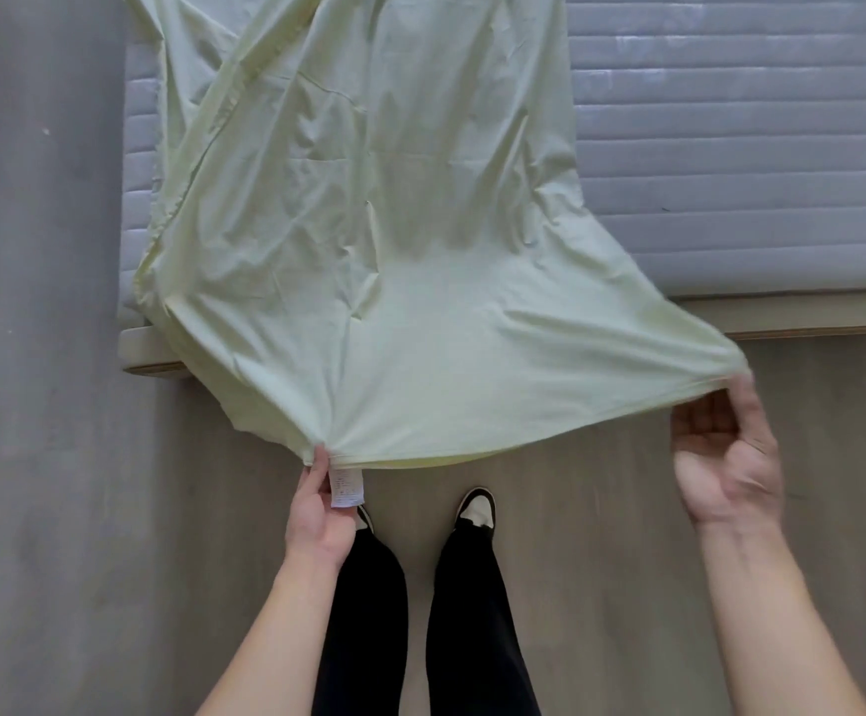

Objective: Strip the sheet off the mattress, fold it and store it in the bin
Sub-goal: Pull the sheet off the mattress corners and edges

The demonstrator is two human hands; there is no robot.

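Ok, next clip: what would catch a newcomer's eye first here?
The pale green sheet fills the middle, stretched from the grey mattress out over the floor. The left hand pinches one end of its near edge by a white label; the blurred right hand holds the other end. Below, two dark-trousered legs stand on the floor.

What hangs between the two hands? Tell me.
The pale green sheet's hem spans from left hand to right hand, above the shoes, in the head view.
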